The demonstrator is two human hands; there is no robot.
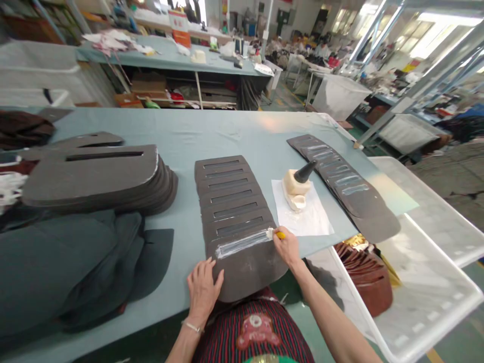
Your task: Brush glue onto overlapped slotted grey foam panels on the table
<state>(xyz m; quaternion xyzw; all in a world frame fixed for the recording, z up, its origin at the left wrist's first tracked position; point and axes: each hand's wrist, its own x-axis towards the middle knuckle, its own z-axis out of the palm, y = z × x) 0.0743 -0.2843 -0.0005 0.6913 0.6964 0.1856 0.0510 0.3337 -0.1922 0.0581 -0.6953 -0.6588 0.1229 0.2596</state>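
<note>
My right hand (286,246) grips a small brush (280,235) with a yellow handle. Its white-coated tip touches the right end of the nearest slot on a row of overlapped dark grey panels (249,272). Wet white paste outlines that slot; several slots farther up show only thin white traces. My left hand (204,282) rests with fingers spread at the panels' near left edge. Right of the panels, a cream bottle (296,185) with a black cone nozzle sits on a white paper sheet (313,224), white paste at its base.
A thick stack of slotted grey panels (94,176) lies at the left, behind dark folded material (68,272). Another overlapped row of panels (344,179), streaked white, lies at the right. Beyond the table's right edge, a white bin (427,297) holds brown pieces (368,285).
</note>
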